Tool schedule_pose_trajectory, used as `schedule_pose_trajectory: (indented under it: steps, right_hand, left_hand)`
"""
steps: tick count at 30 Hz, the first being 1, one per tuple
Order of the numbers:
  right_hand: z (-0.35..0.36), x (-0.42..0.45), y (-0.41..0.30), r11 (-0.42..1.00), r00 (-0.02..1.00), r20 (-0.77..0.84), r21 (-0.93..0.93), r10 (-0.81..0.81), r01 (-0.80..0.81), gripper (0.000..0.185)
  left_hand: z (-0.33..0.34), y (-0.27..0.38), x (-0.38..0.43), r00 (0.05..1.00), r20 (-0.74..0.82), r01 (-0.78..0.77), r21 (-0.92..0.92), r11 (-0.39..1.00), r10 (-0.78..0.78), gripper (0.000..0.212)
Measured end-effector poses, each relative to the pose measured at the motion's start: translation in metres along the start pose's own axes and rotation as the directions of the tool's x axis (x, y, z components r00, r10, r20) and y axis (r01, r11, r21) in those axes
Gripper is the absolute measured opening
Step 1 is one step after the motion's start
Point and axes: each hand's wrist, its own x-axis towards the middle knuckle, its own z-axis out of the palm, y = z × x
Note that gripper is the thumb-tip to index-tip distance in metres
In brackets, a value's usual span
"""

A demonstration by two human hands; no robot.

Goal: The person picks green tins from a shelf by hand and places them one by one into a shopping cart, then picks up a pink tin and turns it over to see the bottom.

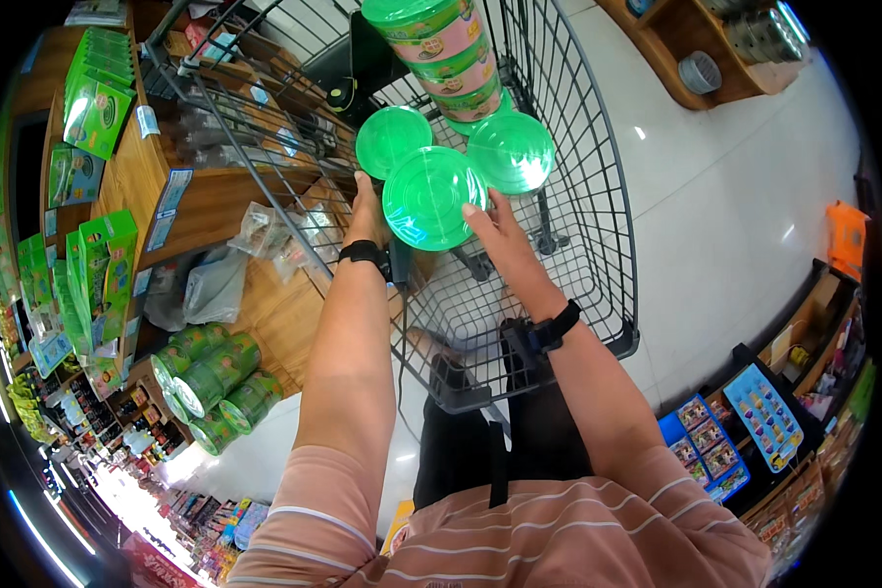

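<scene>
Both arms reach into a grey wire shopping cart (621, 220). My right hand (501, 231) lies on the near right side of a green-lidded round tub (435, 198), thumb on the lid's edge. At that tub's left side is my left hand (365, 209), its fingers partly hidden, so its hold cannot be told. Behind stand another green-lidded tub (394, 141) at left and one (513, 153) at right. Farther up in the cart rises a stack of green and pink tubs (456, 73). Each wrist wears a black strap.
Left of the cart, a wooden shelf (213, 209) holds green boxes (101, 114) and bagged goods. Green cylindrical packs (217, 371) lie below it. At upper right is a curved wooden display unit (669, 59); at lower right, a shelf with blue display cards (764, 415).
</scene>
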Motion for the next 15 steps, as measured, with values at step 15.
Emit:
schedule_pose_trajectory:
  steps: [15]
  right_hand:
    - [-0.002, 0.013, 0.019, 0.993, 0.996, 0.011, 0.078, -0.085, 0.084, 0.075]
  left_hand:
    - [-0.006, 0.01, -0.001, 0.979, 0.176, -0.114, 0.076, 0.991, 0.099, 0.086]
